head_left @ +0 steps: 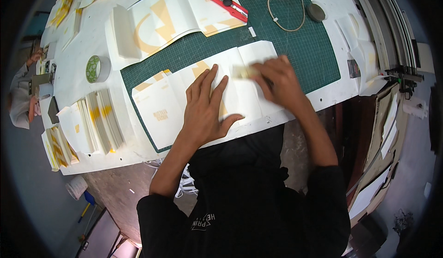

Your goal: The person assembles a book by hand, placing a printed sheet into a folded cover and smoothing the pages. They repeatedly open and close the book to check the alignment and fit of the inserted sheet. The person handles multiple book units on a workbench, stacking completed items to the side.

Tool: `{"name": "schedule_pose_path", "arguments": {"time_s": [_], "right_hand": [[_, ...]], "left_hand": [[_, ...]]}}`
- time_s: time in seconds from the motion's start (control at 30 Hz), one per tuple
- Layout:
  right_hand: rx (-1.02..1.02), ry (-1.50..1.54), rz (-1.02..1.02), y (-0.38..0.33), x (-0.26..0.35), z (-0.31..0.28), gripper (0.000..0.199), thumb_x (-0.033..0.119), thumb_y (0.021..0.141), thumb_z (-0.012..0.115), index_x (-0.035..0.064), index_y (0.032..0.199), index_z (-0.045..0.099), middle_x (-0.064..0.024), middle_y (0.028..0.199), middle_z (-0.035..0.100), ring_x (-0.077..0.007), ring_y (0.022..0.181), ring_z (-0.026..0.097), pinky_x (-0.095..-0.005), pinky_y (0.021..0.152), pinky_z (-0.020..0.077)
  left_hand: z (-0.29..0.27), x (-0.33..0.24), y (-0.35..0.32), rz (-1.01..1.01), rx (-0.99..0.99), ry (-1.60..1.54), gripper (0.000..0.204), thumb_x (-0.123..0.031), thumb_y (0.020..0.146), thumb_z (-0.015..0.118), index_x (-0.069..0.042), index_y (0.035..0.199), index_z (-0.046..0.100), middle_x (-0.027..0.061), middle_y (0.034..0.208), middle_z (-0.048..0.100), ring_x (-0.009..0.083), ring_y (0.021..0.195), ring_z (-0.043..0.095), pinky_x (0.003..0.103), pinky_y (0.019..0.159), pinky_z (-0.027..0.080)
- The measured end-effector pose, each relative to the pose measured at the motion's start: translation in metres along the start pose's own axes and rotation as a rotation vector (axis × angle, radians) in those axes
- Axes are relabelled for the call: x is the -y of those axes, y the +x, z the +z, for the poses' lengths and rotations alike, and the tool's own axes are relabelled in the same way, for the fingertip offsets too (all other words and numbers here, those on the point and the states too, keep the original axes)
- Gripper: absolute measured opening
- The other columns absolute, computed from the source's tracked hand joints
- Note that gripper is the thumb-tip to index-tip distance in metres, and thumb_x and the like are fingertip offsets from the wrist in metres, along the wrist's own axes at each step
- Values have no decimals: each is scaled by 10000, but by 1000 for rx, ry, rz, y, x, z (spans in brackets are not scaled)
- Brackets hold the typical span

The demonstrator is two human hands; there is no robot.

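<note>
A white printed sheet with pale orange shapes and crosswise folds lies on the green cutting mat in front of me. My left hand rests flat on its middle, fingers spread and nothing held. To the right, my right hand is closed on a small pale flat piece, pressed to the sheet or just above it; motion blurs both, so its exact kind does not show. Beyond them, a red box cutter lies on another folded printed sheet.
A roll of tape stands at the left, near stacks of folded sheets. Far right on the mat are a cable and a small round container. Metal rails run along the right. Another person is at the far left.
</note>
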State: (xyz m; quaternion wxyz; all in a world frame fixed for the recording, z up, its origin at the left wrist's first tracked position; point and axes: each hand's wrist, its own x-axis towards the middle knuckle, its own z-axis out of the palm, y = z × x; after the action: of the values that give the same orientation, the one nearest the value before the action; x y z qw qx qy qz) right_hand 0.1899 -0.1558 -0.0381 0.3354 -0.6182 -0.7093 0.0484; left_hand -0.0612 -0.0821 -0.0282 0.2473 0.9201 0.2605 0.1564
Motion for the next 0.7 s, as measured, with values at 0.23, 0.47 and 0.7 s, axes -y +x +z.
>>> {"name": "schedule_pose_path", "arguments": {"time_s": [0.23, 0.47, 0.7], "right_hand": [[-62, -90, -255, 71, -41, 10, 308, 38, 765, 820, 94, 1063, 765, -49, 959, 746, -241, 935, 666, -459, 913, 467], [151, -144, -235, -96, 25, -34, 348, 21, 705, 777, 115, 1040, 757, -26, 1057, 726, -245, 1057, 662, -551, 966, 485], [-61, -127, 407, -100, -24, -74, 160, 38, 903, 764, 62, 1062, 765, -107, 1016, 730, -332, 923, 645, -470, 910, 447]], "left_hand": [[-7, -5, 5, -5, 39, 26, 960, -508, 815, 875, 77, 1484, 511, 308, 1648, 355, 484, 1485, 368, 560, 1206, 316], [-2, -4, 0, -20, 38, 4, 994, -501, 807, 887, 92, 1494, 479, 306, 1652, 343, 485, 1493, 357, 572, 1207, 311], [-3, -3, 0, -36, 37, -4, 1008, -432, 784, 929, 6, 1554, 447, 270, 1680, 322, 483, 1510, 333, 580, 1234, 305]]}}
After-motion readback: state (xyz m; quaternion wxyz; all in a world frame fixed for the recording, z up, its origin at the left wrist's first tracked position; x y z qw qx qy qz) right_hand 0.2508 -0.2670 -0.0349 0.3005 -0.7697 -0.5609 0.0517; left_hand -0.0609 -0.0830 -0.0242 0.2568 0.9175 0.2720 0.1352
